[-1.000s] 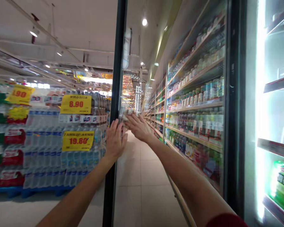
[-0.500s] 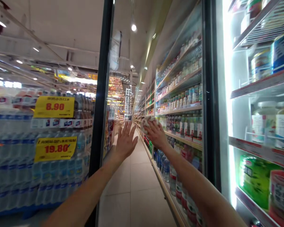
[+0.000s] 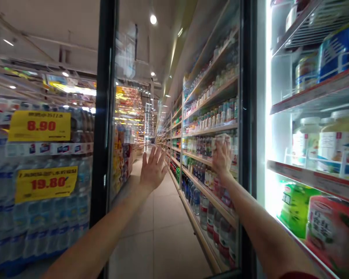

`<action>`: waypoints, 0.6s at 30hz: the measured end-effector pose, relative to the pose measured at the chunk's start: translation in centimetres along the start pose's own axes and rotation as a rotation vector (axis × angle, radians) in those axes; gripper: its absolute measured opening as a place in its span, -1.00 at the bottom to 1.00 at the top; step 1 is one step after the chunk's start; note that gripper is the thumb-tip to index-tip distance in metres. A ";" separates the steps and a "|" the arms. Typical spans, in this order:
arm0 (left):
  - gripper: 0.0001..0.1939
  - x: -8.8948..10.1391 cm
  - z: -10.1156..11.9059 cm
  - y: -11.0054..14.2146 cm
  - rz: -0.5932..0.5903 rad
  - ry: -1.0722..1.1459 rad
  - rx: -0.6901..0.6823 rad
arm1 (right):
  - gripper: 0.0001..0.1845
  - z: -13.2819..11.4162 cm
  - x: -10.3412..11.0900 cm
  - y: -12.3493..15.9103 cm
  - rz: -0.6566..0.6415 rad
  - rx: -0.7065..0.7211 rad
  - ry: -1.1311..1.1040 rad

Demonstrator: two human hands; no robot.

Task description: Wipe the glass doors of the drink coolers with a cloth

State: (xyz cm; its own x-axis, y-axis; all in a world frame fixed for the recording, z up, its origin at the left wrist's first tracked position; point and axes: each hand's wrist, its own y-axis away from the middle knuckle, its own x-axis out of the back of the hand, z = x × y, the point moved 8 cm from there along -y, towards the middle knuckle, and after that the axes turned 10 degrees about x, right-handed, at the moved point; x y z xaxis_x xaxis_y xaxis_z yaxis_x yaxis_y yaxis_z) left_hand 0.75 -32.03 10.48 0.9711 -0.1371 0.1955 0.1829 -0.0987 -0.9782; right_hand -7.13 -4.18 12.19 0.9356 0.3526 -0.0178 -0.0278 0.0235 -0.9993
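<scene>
My left hand (image 3: 152,170) is open, its fingers spread and its palm flat against the pane of a glass fridge door (image 3: 174,69). My right hand (image 3: 222,158) is closed on a pale crumpled cloth (image 3: 221,140) and presses it against the same pane, close to the door's black right frame (image 3: 246,155). Both arms reach forward at chest height. Through the glass I see the shop aisle and its shelves of bottles (image 3: 209,116).
The door's black left frame (image 3: 102,155) stands upright at centre left. The lit fridge interior at right holds shelves (image 3: 314,97) with jars (image 3: 337,135) and green packs (image 3: 296,209). Stacked water bottles with yellow price signs (image 3: 39,126) fill the left. The tiled aisle floor (image 3: 163,232) runs ahead.
My right hand has slid the cloth rightward across the glass to the door's right frame. My left hand has left the door's left edge and now lies on the pane.
</scene>
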 end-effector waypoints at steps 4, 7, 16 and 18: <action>-0.47 -0.1 0.7 0.2 0.002 0.040 0.018 | -0.48 5.5 1.4 1.2 0.165 -0.350 -0.004; -0.47 -0.7 2.5 0.7 -0.012 0.050 -0.047 | -0.48 1.6 0.4 1.8 0.072 -0.125 -0.050; -0.49 -3.4 6.2 6.8 -0.158 0.028 -0.167 | -0.44 3.5 1.8 14.2 0.038 -0.208 0.021; -0.49 -3.9 6.8 9.6 -0.205 0.039 -0.215 | -0.42 2.3 2.1 19.9 0.001 -0.179 0.010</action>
State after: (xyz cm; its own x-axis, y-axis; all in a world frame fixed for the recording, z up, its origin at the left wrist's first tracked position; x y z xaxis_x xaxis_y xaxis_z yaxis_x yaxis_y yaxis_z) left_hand -0.27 -25.75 -0.11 0.9097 -0.1303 0.3943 0.3341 -0.3343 -0.8813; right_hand -6.53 -0.84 -7.62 0.9390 0.3433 -0.0181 0.0335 -0.1437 -0.9890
